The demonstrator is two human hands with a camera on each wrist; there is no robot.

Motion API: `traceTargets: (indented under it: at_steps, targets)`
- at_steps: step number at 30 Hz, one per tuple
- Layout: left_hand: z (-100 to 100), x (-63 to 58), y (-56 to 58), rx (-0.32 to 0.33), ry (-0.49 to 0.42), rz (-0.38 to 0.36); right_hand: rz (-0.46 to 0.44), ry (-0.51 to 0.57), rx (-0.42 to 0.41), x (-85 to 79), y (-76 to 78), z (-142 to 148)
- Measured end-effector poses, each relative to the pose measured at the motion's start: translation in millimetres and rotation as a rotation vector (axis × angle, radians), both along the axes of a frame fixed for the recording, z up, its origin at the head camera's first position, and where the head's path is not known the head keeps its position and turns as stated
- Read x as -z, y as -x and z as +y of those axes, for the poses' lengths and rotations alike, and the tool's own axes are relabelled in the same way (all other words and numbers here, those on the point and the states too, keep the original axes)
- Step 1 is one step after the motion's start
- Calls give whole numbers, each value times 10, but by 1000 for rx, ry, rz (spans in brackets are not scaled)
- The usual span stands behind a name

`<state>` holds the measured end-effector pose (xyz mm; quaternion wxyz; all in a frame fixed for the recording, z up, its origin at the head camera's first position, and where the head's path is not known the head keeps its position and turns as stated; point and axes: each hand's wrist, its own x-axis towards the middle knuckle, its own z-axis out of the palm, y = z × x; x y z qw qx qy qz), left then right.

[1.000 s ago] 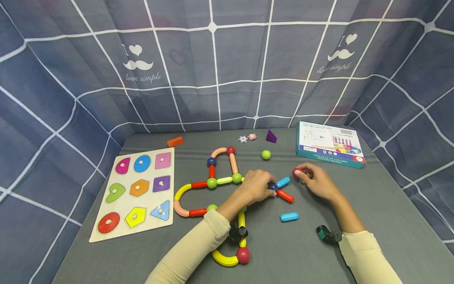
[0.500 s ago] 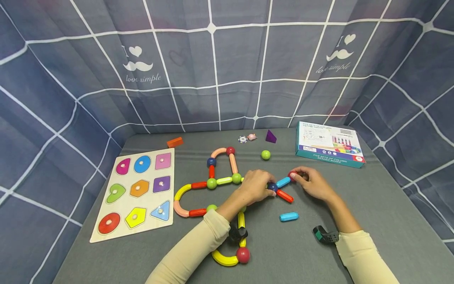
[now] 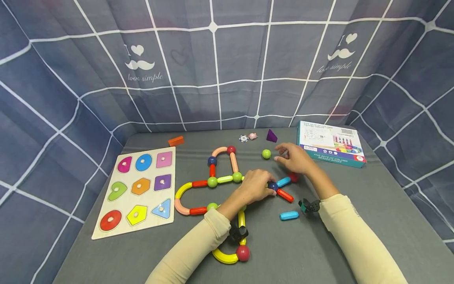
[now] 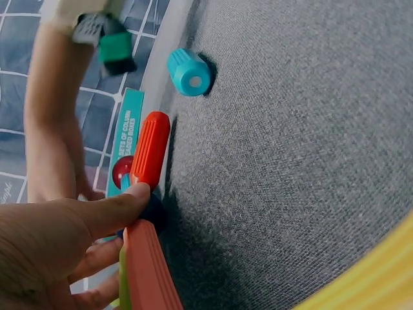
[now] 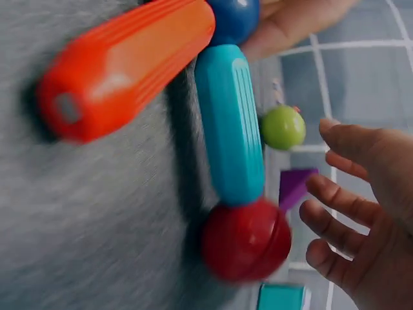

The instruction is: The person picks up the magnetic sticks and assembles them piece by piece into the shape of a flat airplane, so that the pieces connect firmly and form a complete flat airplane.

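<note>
My left hand (image 3: 256, 185) pinches a dark blue magnetic ball (image 5: 233, 19) at the right end of a chain of coloured magnetic rods and balls. From that ball a red rod (image 4: 151, 148) and a light blue rod (image 5: 231, 123) fan out to the right. A red ball (image 5: 246, 240) sits on the light blue rod's far end. My right hand (image 3: 295, 158) hovers with nothing in its spread fingers, close to a loose green ball (image 3: 266, 154). Another light blue rod (image 3: 289, 215) lies apart on the table. My left hand and forearm hide part of the chain.
A wooden shape puzzle board (image 3: 145, 225) lies at the left, with an orange block (image 3: 175, 141) behind it. Along the back are a poker chip (image 3: 243, 138), a small pink figure (image 3: 252, 136) and a purple wedge (image 3: 271, 135). A flat box (image 3: 330, 144) stands at the back right.
My right hand brought the red ball to the light blue rod's end, let go of it there, and moved up and left toward the green ball. My left hand has stayed in place.
</note>
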<state>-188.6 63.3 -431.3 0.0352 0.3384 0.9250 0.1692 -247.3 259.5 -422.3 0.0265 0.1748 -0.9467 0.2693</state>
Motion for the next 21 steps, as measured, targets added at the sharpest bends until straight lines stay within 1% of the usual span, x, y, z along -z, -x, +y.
traceTargets:
  at_steps: [3,5,8,10,13,15,18,21]
  targets:
    - [-2,6,14,-5,-9,3,-4,-70,-38,-41,121,-140]
    - [-1,12,15,0,-9,4,-13,-112,-51,-32,171,-203]
    - [3,21,11,8,-6,2,-4,-161,-54,28,208,-247]
    - [1,22,10,9,-5,-2,-3,-167,-52,74,211,-256]
    - [-7,21,11,3,-6,-8,1,-144,-51,126,194,-251]
    - [-14,19,14,2,-6,-10,0,-114,-34,135,171,-234]
    - [-13,17,12,4,-8,-11,3,-57,-14,112,105,-175]
    - [-18,4,12,4,-12,-19,16,6,-4,54,-6,-103]
